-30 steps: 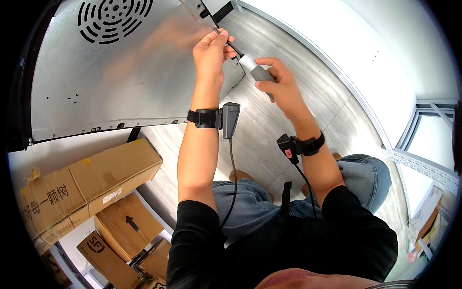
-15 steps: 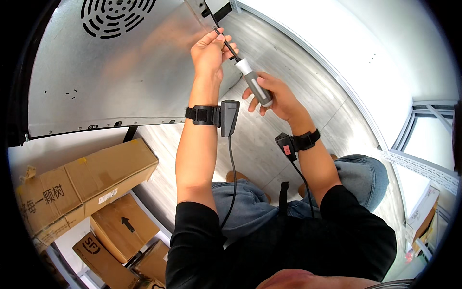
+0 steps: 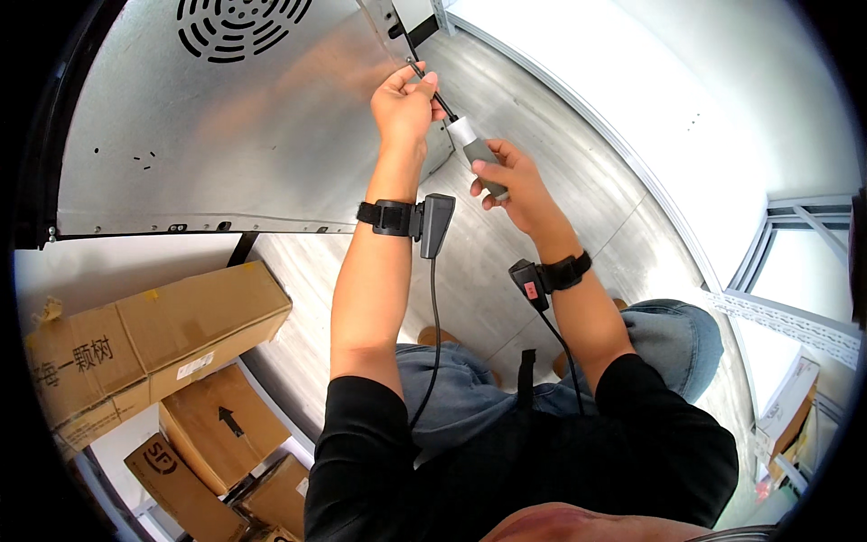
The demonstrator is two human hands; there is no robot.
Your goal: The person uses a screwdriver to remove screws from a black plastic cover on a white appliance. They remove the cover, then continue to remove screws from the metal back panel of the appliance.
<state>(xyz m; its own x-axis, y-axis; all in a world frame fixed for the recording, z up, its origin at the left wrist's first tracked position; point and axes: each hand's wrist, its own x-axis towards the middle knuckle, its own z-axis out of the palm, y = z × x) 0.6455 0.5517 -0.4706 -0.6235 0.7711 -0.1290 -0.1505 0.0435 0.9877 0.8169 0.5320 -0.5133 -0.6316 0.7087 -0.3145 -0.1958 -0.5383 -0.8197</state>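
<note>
A screwdriver with a grey and white handle [image 3: 486, 164] slants between my hands, its dark shaft [image 3: 446, 108] pointing up and left. Around the handle, the fingers of my right hand [image 3: 521, 188] are closed. My left hand [image 3: 403, 110] pinches near the far end of the shaft, where a small metal piece, perhaps a screw, shows at the fingertips; its exact kind is too small to tell. That end lies by the right edge of a large silver metal panel [image 3: 235, 144]. Fingers partly hide the tip, so I cannot tell whether it touches the panel.
The panel has round vent slots [image 3: 242, 25] and a lower flange with small holes. Cardboard boxes [image 3: 203, 316] are stacked at lower left. A white wall with a metal rail [image 3: 578, 108] runs along the right. Cables hang from both wrist-worn devices [image 3: 437, 226].
My right hand has turned on the screwdriver handle, and its fingers now wrap further round it. The view has shifted slightly. My left hand keeps its pinch near the shaft's end.
</note>
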